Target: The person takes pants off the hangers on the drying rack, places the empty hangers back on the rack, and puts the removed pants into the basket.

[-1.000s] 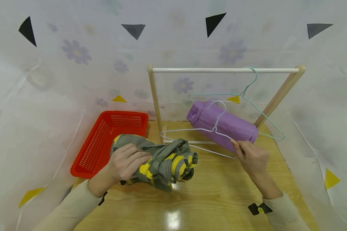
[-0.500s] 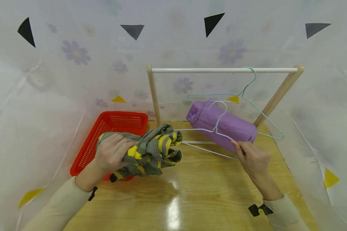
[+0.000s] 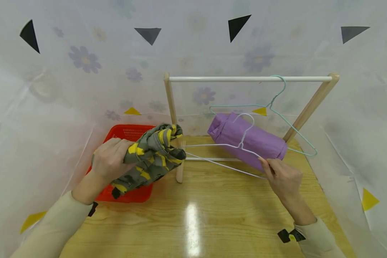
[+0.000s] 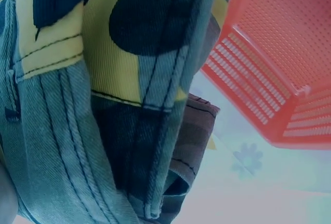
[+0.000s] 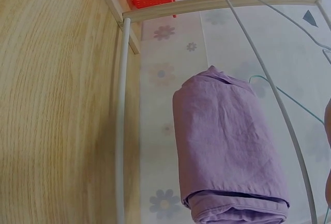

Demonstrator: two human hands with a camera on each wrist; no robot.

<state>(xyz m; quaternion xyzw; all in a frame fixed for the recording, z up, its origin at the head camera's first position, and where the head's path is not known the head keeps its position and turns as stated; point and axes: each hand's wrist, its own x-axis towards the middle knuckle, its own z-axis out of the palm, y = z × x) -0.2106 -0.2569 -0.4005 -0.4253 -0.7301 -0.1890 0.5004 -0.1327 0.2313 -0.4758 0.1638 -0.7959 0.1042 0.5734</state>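
My left hand [image 3: 111, 161] grips a rolled grey, black and yellow camouflage garment [image 3: 156, 157], held over the front of the red basket. Its stitched fabric [image 4: 139, 79] fills much of the left wrist view. The thumb and fingers of my right hand [image 3: 284, 176] pinch the right corner of a pale wire hanger [image 3: 217, 144]. That hanger's hook points up, and its left end meets the camouflage garment's edge in the head view. Behind it, a folded purple garment [image 3: 248, 138] hangs on a teal wire hanger [image 3: 285, 120] hooked over the rack's white rod.
The rack [image 3: 209, 79] has wooden side posts and a white lower bar [image 3: 213, 159], and stands at the back right of the wooden table [image 3: 232, 215]. A red plastic basket [image 3: 142, 195] lies left of it, partly covered by my left hand and the garment. Pale floral sheeting encloses the table.
My left hand has carried the camouflage garment leftward and slightly up, from in front of the rack to over the basket. My right hand and the pale hanger have stayed almost still.
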